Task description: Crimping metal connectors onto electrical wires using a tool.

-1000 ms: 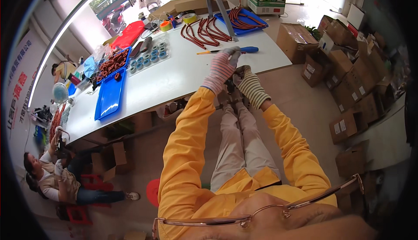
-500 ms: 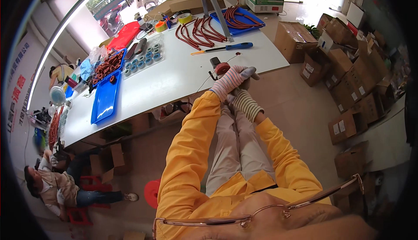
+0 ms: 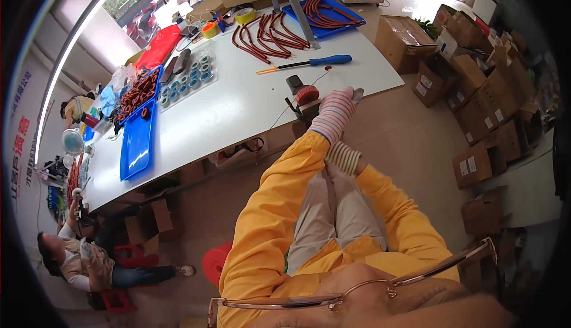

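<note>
Reaching over the near edge of the white table (image 3: 238, 114), the left hand (image 3: 336, 111), in a pink-striped knit glove, lies curled over a small black device carrying a red wire spool (image 3: 307, 95), its fingers apparently steadying something against the tool; exactly what they pinch is hidden by the glove. The right hand (image 3: 345, 157), in a green-striped glove, sits lower, below the table edge and close to the lap; whether it grips anything cannot be told. A thin wire trails from the spool toward the near edge, probably so it feeds freely. Just beyond the spool, a blue-handled screwdriver (image 3: 309, 63) lies flat within easy reach. Farther back, loops of dark red cable (image 3: 267, 30) are spread toward the far edge, some lying in a blue tray (image 3: 345, 22) at the far right corner. Toward the left end sit another blue tray (image 3: 137, 143), empty, and a clear tray of small round parts (image 3: 190, 75). Cardboard boxes (image 3: 476, 102) crowd the floor on the right, and another person (image 3: 83, 262) sits near the table's left end.
</note>
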`<control>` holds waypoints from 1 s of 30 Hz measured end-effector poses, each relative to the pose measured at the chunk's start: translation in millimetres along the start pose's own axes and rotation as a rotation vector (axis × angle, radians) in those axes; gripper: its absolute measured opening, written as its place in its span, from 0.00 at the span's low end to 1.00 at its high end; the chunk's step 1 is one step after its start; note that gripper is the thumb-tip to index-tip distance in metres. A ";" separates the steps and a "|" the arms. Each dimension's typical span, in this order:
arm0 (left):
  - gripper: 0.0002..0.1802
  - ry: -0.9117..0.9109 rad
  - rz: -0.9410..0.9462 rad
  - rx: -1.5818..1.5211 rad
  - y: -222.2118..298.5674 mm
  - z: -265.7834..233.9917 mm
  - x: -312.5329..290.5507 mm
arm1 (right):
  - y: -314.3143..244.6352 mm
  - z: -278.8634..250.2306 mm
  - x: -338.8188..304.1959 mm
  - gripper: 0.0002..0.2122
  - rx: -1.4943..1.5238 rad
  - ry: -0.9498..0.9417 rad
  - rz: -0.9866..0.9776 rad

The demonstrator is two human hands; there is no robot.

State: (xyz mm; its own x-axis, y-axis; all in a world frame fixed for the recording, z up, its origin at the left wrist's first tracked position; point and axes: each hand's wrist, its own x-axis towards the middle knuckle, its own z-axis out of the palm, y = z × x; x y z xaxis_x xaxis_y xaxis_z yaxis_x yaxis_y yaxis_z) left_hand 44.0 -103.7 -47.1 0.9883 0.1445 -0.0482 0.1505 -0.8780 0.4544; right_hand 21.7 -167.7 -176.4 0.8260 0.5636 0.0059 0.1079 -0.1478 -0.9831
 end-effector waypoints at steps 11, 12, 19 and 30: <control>0.19 0.363 0.195 -0.114 -17.0 24.0 -7.7 | -78.2 -110.4 174.9 0.10 -0.437 0.209 -0.408; 0.19 0.364 0.211 -0.152 -14.1 23.7 -8.3 | -81.4 -105.3 190.6 0.11 -0.616 0.139 -0.291; 0.20 0.393 0.182 -0.169 -11.4 18.5 -12.5 | -83.1 -79.6 223.5 0.13 -0.970 -0.104 -0.053; 0.17 0.467 0.164 -0.159 -12.1 18.2 -13.4 | -44.0 -145.4 43.1 0.12 -0.058 0.497 -0.274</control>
State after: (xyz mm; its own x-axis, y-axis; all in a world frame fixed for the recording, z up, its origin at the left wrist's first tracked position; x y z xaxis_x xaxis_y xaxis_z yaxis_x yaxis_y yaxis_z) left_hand 29.3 -103.3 -68.2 0.8773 0.2313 0.4206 -0.0466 -0.8310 0.5543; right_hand 133.0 -255.2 -106.2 0.9230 0.1394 0.3586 0.3736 -0.1021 -0.9220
